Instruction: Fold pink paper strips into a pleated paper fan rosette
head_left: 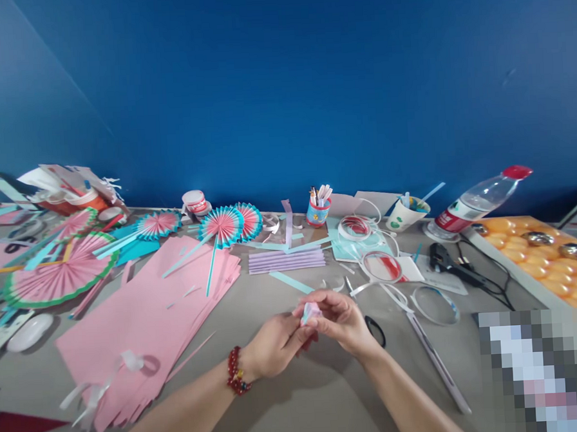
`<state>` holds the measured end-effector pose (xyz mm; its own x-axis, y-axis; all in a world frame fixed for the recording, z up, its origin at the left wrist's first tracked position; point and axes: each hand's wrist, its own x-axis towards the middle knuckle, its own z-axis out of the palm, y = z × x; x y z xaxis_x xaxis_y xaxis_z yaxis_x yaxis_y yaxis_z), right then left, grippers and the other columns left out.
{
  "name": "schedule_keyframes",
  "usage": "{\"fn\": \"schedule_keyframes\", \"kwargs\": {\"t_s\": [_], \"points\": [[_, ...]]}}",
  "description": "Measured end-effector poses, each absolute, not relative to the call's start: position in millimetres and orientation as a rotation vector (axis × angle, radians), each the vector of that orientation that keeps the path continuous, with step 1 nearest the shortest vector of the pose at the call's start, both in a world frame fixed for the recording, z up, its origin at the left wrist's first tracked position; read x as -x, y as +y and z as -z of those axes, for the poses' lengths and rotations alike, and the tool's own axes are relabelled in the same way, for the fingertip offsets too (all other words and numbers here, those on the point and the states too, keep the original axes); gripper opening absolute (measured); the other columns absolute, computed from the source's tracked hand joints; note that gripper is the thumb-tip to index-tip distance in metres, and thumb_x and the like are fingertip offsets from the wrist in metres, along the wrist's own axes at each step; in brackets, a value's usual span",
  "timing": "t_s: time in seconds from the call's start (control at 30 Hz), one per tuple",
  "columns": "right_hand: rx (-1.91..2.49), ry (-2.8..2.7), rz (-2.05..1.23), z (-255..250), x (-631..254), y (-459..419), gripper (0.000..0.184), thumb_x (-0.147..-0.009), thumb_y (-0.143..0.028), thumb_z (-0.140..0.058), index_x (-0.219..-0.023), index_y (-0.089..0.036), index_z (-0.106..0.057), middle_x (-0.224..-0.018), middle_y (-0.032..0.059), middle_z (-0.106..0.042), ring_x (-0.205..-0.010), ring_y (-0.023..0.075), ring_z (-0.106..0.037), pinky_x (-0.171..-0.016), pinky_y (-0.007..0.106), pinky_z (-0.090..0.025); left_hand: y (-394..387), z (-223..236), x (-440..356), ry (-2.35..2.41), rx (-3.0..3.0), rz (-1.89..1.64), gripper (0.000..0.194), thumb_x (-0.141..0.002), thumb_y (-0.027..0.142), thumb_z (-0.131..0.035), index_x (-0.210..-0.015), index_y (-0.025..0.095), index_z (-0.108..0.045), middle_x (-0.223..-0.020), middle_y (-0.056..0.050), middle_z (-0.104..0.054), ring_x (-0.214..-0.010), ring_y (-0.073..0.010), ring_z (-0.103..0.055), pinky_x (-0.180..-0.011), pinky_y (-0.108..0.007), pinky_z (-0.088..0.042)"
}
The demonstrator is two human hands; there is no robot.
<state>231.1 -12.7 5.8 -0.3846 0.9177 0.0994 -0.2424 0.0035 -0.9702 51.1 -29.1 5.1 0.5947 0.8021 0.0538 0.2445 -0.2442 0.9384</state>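
Between my two hands is a small folded piece of pink and pale blue paper (pixel 311 312). My left hand (pixel 274 343) pinches it from the left, a red bead bracelet (pixel 237 371) on that wrist. From the right, the fingers of my right hand (pixel 343 321) close around the same piece, and they partly hide it. Just beyond the hands lie a pale blue paper strip (pixel 292 282) and a pleated lilac paper (pixel 287 260). Black scissor handles (pixel 376 331) show beside my right hand.
Pink paper sheets (pixel 144 320) are stacked at left, with pleated paper fans (pixel 221 227) beyond. A pencil cup (pixel 319 209) stands by the wall. On the right are a glue gun (pixel 458 266), a water bottle (pixel 479 203), a craft knife (pixel 439 363) and a tape ring (pixel 434 305).
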Motion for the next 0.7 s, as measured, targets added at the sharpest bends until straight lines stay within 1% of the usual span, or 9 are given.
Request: {"fn": "schedule_keyframes", "kwargs": {"t_s": [0.13, 0.2, 0.3, 0.37, 0.43, 0.5, 0.57, 0.63, 0.7], "points": [[0.757, -1.407, -1.473, -8, -233, -12, 0.026, -0.080, -0.033, -0.076, -0.100, -0.019, -0.070, -0.091, 0.0096, -0.077, -0.076, 0.0194, -0.072, -0.064, 0.031, -0.060, -29, -1, -53, 0.868, -1.757, -0.749, 0.047, -0.096, 0.053, -0.038, -0.078, 0.015, -0.060, -0.071, -0.003, -0.057, -0.061, -0.0134, -0.050, -0.059, -0.022, -0.037], [0.780, -1.489, -1.367, -9, -233, -12, 0.021, -0.081, -0.032, -0.075, -0.097, -0.019, -0.071, -0.089, 0.0088, -0.077, -0.080, 0.0205, -0.072, -0.069, 0.032, -0.059, -30, 2, -54, 0.849, -1.703, -0.768, 0.049, -0.096, 0.054, -0.037, -0.078, 0.015, -0.060, -0.070, -0.003, -0.057, -0.059, -0.0128, -0.050, -0.058, -0.022, -0.037], [0.824, -1.565, -1.291, -12, -233, -13, 0.022, -0.082, -0.034, -0.073, -0.097, -0.019, -0.072, -0.086, 0.0083, -0.078, -0.074, 0.0205, -0.072, -0.063, 0.030, -0.059, -32, 7, -56, 0.831, -1.690, -0.755, 0.057, -0.098, 0.054, -0.029, -0.070, 0.015, -0.060, -0.062, -0.003, -0.055, -0.055, -0.0122, -0.051, -0.058, -0.023, -0.038], [0.836, -1.567, -1.292, -13, -232, -14, 0.023, -0.082, -0.037, -0.072, -0.098, -0.019, -0.072, -0.086, 0.0085, -0.078, -0.072, 0.0207, -0.072, -0.060, 0.029, -0.058, -33, 9, -56, 0.844, -1.700, -0.745, 0.059, -0.098, 0.054, -0.028, -0.068, 0.015, -0.060, -0.059, -0.003, -0.055, -0.053, -0.0119, -0.050, -0.058, -0.023, -0.038], [0.831, -1.565, -1.294, -13, -232, -14, 0.023, -0.083, -0.038, -0.072, -0.097, -0.020, -0.072, -0.086, 0.0084, -0.078, -0.075, 0.0218, -0.072, -0.065, 0.032, -0.059, -33, 10, -57, 0.861, -1.694, -0.750, 0.059, -0.098, 0.055, -0.030, -0.068, 0.014, -0.061, -0.058, -0.002, -0.054, -0.052, -0.0117, -0.050, -0.056, -0.022, -0.038], [0.824, -1.573, -1.273, -12, -231, -14, 0.020, -0.084, -0.037, -0.070, -0.097, -0.021, -0.072, -0.087, 0.0079, -0.078, -0.080, 0.0225, -0.072, -0.072, 0.035, -0.059, -33, 9, -58, 0.880, -1.674, -0.785, 0.056, -0.097, 0.055, -0.034, -0.071, 0.014, -0.063, -0.061, -0.003, -0.055, -0.055, -0.0122, -0.051, -0.056, -0.022, -0.038], [0.815, -1.594, -1.215, -10, -232, -13, 0.019, -0.084, -0.035, -0.071, -0.098, -0.023, -0.073, -0.091, 0.0077, -0.077, -0.086, 0.0232, -0.071, -0.078, 0.037, -0.058, -31, 7, -59, 0.896, -1.632, -0.867, 0.051, -0.095, 0.055, -0.039, -0.079, 0.013, -0.064, -0.067, -0.004, -0.058, -0.061, -0.0134, -0.052, -0.059, -0.022, -0.039], [0.804, -1.627, -1.154, -7, -233, -11, 0.021, -0.083, -0.031, -0.072, -0.103, -0.024, -0.073, -0.100, 0.0085, -0.076, -0.098, 0.0248, -0.068, -0.086, 0.038, -0.056, -30, 5, -60, 0.902, -1.576, -0.959, 0.048, -0.093, 0.056, -0.045, -0.091, 0.013, -0.065, -0.073, -0.005, -0.060, -0.064, -0.0143, -0.054, -0.061, -0.023, -0.041], [0.783, -1.632, -1.159, -5, -233, -10, 0.026, -0.082, -0.028, -0.073, -0.108, -0.025, -0.072, -0.108, 0.0093, -0.073, -0.104, 0.0258, -0.066, -0.088, 0.038, -0.055, -29, 4, -60, 0.898, -1.569, -1.008, 0.049, -0.092, 0.058, -0.046, -0.091, 0.013, -0.064, -0.072, -0.005, -0.060, -0.065, -0.0146, -0.055, -0.063, -0.023, -0.043]]}}
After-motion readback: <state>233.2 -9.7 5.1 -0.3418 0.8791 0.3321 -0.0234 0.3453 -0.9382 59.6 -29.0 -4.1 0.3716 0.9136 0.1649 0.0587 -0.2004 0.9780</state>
